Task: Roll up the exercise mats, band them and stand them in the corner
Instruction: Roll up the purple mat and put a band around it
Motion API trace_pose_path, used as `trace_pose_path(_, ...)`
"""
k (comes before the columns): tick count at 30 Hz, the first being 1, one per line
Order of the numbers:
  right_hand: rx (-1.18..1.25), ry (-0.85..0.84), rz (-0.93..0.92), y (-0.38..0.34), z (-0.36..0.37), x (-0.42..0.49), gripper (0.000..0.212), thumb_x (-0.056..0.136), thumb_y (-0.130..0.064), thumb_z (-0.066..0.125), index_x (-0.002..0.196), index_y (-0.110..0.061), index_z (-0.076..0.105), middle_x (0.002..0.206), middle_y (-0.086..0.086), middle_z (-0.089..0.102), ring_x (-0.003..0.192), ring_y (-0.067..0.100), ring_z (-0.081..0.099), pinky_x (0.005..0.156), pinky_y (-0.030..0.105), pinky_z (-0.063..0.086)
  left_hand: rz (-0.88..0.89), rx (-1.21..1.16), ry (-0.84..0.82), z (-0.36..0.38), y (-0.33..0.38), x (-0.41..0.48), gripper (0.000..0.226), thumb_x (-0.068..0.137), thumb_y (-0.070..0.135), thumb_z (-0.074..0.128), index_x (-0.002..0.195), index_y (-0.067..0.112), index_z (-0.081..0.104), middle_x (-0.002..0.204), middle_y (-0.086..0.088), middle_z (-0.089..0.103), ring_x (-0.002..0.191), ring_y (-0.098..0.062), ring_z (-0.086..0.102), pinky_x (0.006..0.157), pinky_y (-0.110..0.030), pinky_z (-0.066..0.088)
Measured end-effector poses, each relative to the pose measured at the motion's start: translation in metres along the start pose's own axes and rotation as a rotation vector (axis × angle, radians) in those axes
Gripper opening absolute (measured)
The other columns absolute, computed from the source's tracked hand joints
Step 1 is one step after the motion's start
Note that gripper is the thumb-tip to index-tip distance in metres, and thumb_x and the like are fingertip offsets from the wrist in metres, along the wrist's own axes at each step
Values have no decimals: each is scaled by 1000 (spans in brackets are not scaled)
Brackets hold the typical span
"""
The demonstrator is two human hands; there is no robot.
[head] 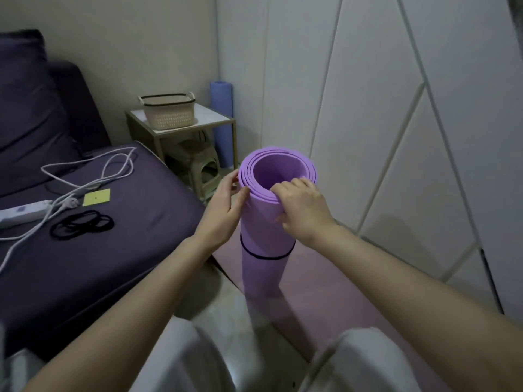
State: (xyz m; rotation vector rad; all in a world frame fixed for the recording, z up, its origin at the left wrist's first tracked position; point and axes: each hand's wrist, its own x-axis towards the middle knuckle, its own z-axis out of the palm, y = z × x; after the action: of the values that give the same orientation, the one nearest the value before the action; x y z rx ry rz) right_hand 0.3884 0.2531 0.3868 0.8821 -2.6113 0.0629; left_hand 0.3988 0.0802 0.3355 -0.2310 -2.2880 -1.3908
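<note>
A rolled purple mat (264, 222) stands upright on the floor in front of me, its open end up. One black band (266, 257) circles it about halfway down. My left hand (223, 205) lies flat against the roll's left side near the top. My right hand (302, 207) grips the near rim of the roll, fingers curled over its layers and thumb outside. A rolled blue mat (222, 108) stands in the far corner behind the side table. Several loose black bands (82, 223) lie on the dark bed. A pink mat (325, 290) lies flat on the floor under the roll.
A dark purple bed (99, 250) fills the left, with a white power strip (22, 213), cables and a yellow card on it. A small side table (198, 123) holds a beige basket (168, 110); a stool sits under it. White wardrobe doors (396, 108) line the right.
</note>
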Motion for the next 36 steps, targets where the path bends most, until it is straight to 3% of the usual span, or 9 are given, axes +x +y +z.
trace_pose_path(3, 3, 17, 1, -1, 22, 43, 39, 79, -12, 66, 116, -12, 53, 107, 4, 58, 105, 25, 49, 110, 34, 23, -27, 159, 29, -18, -33, 28, 44, 98, 45, 38, 139, 32, 37, 138, 3, 47, 124, -13, 48, 103, -45, 41)
trace_pose_path(6, 4, -7, -25, 3, 47, 94, 41, 82, -14, 66, 119, -14, 50, 111, 2, 57, 109, 23, 47, 111, 32, 21, -108, 560, 5, -32, -82, 51, 40, 98, 25, 43, 138, 24, 42, 138, -1, 45, 126, -20, 42, 103, -41, 31)
trace_pose_path(12, 38, -113, -90, 22, 106, 196, 40, 83, -17, 66, 119, -13, 49, 113, 3, 57, 109, 24, 48, 107, 31, 25, -502, 965, -428, -54, -198, 89, 51, 96, 29, 43, 145, 24, 28, 150, 1, 28, 134, -24, 27, 103, -44, 28)
trace_pose_path(16, 59, -193, -75, 39, 135, 246, 42, 82, -19, 67, 119, -13, 49, 114, 3, 57, 109, 24, 49, 104, 32, 28, -648, 976, -612, -63, -237, 102, 57, 97, 32, 45, 148, 26, 20, 155, -1, 17, 138, -26, 22, 106, -46, 30)
trace_pose_path(20, 84, -261, -74, 50, 147, 284, 39, 81, -25, 69, 113, -13, 50, 111, 4, 59, 105, 25, 51, 98, 32, 31, -782, 926, -738, -72, -255, 98, 64, 96, 21, 47, 150, 26, 13, 158, -2, 5, 142, -27, 14, 108, -47, 30)
trace_pose_path(24, 112, -349, -102, 52, 155, 312, 38, 80, -27, 69, 108, -12, 48, 102, 4, 61, 99, 26, 52, 95, 32, 31, -845, 878, -787, -74, -259, 96, 71, 93, 3, 41, 151, 28, 8, 159, 0, -5, 145, -27, 4, 109, -49, 31)
trace_pose_path(27, 148, -382, -105, 55, 162, 325, 35, 79, -27, 69, 98, -14, 42, 87, 0, 53, 94, 25, 53, 94, 33, 31, -886, 834, -830, -76, -259, 100, 71, 93, 3, 40, 151, 28, 7, 159, 1, -7, 146, -27, 0, 109, -46, 32)
trace_pose_path(31, 152, -414, -103, 63, 166, 340, 40, 80, -28, 70, 89, -16, 33, 82, -3, 45, 93, 23, 53, 94, 33, 31, -949, 802, -893, -77, -256, 107, 64, 97, 12, 40, 151, 26, 9, 159, -1, -5, 145, -29, 3, 111, -44, 32)
trace_pose_path(36, 175, -424, -108, 70, 174, 360, 39, 81, -28, 69, 89, -17, 33, 81, -3, 44, 91, 22, 52, 93, 33, 31, -1007, 800, -948, -77, -255, 127, 61, 96, 8, 36, 150, 26, 14, 159, -4, -1, 143, -30, 15, 110, -41, 32)
